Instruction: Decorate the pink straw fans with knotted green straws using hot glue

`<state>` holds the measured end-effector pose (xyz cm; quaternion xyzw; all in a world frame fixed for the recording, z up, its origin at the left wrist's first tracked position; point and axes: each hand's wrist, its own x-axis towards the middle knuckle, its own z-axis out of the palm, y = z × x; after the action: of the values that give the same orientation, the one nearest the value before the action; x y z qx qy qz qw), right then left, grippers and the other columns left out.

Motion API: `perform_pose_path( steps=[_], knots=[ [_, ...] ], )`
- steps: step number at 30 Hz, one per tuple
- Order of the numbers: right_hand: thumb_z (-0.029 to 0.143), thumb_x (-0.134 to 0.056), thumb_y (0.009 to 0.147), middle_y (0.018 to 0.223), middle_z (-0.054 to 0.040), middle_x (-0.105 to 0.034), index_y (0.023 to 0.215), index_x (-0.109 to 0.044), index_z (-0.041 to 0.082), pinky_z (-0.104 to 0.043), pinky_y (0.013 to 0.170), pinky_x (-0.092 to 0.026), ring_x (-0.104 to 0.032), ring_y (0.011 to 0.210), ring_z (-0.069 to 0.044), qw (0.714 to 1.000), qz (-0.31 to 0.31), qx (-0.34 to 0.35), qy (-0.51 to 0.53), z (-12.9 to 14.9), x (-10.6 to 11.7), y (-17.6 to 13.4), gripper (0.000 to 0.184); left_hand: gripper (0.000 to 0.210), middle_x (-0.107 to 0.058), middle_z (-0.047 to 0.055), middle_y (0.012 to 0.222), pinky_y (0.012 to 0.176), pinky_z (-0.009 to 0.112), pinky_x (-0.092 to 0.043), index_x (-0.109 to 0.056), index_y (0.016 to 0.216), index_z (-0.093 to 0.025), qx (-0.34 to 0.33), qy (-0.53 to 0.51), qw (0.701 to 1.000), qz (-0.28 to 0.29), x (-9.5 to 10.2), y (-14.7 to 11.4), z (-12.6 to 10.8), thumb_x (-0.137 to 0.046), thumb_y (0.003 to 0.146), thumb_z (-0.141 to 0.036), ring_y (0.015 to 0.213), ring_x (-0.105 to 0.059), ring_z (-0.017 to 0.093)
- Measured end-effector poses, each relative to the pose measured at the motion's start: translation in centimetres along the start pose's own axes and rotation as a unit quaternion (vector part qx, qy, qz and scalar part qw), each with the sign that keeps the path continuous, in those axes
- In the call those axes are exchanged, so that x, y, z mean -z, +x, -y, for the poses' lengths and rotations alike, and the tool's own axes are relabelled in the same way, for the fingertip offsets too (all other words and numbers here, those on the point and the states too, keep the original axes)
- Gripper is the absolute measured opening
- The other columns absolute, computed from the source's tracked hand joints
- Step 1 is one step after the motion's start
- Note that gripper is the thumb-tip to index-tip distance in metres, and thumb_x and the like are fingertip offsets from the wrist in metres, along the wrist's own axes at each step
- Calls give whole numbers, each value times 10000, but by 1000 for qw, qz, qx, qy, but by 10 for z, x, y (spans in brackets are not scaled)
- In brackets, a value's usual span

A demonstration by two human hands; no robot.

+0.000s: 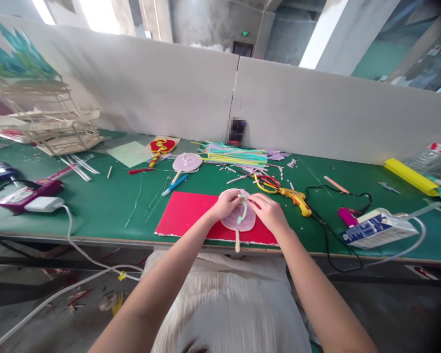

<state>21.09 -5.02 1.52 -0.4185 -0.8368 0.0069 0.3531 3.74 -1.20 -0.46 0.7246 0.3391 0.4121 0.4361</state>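
Observation:
A round lilac fan (247, 224) with a cream handle lies on a red board (187, 208) near the table's front edge. On the fan's face sits a curved mint-green strip (244, 214), which looks soft and fuzzy. My left hand (228, 205) is closed at the strip's upper end, its fingertips pressed together there. From the other side, my right hand (267, 212) pinches the same end between thumb and fingers. Both hands partly cover the fan's upper half, so the exact grip of each fingertip is hidden.
Behind the board are a second lilac fan (187, 161), a red-and-yellow fan (163, 145), a blue pen (175, 185) and a pile of pastel strips (237, 156). Scissors (266, 183) and a yellow glue gun (297, 200) lie right, beside a carton (380, 229). A power strip (31, 193) stands left.

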Motion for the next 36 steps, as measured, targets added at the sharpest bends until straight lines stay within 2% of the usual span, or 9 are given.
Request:
perform_pose_path(
  steps=[5,13,19,23,36],
  knots=[
    [259,-419,903,957,-83,-652,1044,-621,215,-320,837,-483,-612,904,-196,1000,16,14,-13,0,1,0,251,217,-465,-30,557,521,207,-372,-436,636,-169,-10,40,999,7,0,-1,-5,-423,824,-277,537,-447,97],
    [268,-434,897,1009,-79,-652,1106,-598,235,-318,842,-479,-612,934,-203,999,16,7,-38,7,6,2,267,205,-441,-38,549,477,196,-353,-445,648,-167,0,29,1000,7,-1,-1,-4,-426,820,-277,507,-418,86],
    [233,-402,909,947,-93,-664,1012,-624,197,-323,810,-486,-622,882,-207,997,24,22,-69,8,2,0,248,207,-453,-33,542,500,201,-365,-431,624,-170,5,33,999,3,0,-1,-5,-426,813,-254,516,-436,92],
    [235,-415,905,894,-88,-673,972,-630,199,-302,748,-495,-636,824,-202,995,25,4,-96,11,2,2,228,212,-460,-34,537,513,208,-365,-434,625,-171,8,33,999,6,0,-1,-5,-418,816,-262,512,-442,95],
    [195,-393,911,932,-98,-678,1001,-629,180,-303,749,-506,-645,829,-204,991,67,21,-112,8,2,1,253,235,-443,-39,534,532,223,-353,-415,615,-180,3,31,999,11,0,0,0,-436,816,-301,511,-429,103]
  ],
)
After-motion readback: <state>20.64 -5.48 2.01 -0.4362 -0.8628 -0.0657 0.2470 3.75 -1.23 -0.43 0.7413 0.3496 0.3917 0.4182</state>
